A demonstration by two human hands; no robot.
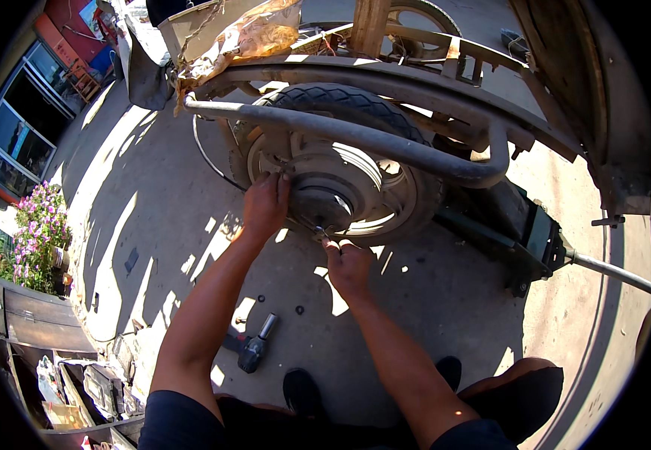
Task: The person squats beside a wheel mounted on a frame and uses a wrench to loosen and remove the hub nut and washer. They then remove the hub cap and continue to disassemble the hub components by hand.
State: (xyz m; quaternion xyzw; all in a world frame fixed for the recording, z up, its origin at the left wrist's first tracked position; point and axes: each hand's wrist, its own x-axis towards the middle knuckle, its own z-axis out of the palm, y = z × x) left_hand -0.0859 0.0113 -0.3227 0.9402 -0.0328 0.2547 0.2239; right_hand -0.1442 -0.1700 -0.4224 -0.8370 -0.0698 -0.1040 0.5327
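Observation:
Before me is a dusty wheel [396,184] with a black tyre and a pale spoked rim, mounted under a metal frame. My left hand [267,201] is closed at the left side of its dark round hub [318,204]; what its fingers grip is hidden. Below the hub, my right hand [349,267] pinches a slim shiny metal tool [321,232] whose tip meets the hub's lower edge. Its exact kind is too small to make out. A black cable [217,166] loops down left of the wheel.
A bent grey tube [355,137] crosses in front of the tyre. To the right stands a green floor jack [539,244] with a long handle. A power wrench [256,346] and two small dark rings lie on the concrete. Lower left is a compartmented box [78,352].

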